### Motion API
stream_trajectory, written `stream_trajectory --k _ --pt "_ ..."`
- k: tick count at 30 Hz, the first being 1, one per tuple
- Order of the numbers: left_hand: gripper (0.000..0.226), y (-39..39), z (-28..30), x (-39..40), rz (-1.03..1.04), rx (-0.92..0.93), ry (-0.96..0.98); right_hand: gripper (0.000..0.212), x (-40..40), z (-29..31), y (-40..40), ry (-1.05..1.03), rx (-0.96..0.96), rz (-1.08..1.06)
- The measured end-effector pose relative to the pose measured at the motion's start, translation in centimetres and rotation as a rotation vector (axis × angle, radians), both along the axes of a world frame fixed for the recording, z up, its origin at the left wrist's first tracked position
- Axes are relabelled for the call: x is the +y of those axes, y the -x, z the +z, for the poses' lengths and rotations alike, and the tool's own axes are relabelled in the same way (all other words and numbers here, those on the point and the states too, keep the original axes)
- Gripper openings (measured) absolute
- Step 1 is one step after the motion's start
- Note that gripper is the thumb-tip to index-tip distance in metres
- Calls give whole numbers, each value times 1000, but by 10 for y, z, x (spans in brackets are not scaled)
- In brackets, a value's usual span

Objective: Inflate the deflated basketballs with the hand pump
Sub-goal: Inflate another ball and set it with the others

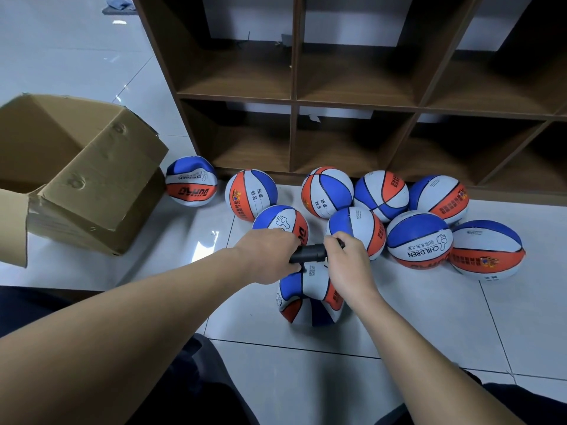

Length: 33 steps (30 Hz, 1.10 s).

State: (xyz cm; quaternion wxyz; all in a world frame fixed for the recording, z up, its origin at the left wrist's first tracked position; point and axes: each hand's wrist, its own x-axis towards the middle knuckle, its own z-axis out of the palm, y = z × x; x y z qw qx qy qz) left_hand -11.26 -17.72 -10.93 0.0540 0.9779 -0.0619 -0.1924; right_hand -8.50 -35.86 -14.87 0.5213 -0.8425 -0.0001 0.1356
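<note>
Both hands are on the pump (308, 254), a short black matte cylinder lying sideways over the ball. Left hand (270, 256) is wrapped round the barrel end, fingers curled under. Right hand (346, 265) is curled on the opposite end, handle tip poking out past the fingers. Hands sit close together w/ only the mid barrel showing btwn them.

Directly under the pump is the deflated basketball (310, 297): blue, white & orange panels w/ black seams, pebbled rubber look, saggy and dented on top, resting on the glossy pale floor tile (414, 317). A thin black stem drops from the pump onto the ball's top; can't tell if the needle is seated.

Beyond the hands, a cluster of same-pattern balls (418, 240), round and full-looking, spreads along the foot of a dark wood-grain cubby shelf (294, 96), square compartments. One more ball (191, 185), w/ a flattened top, sits apart by the corrugated cardboard box (76, 179), flaps open, creased and dented, left of the hands.
</note>
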Motion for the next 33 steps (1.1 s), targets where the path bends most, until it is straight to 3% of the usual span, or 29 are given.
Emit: stream_trajectory --k 10,19,33 --pt "34 -2 -10 19 38 48 -26 31 -72 -4 -39 -80 1 -192" --pt "23 -4 -12 19 25 22 -114 38 -38 -7 -21 -11 -105 -399" --pt "22 -5 -5 7 6 2 -86 35 1 -4 2 16 -103 -328"
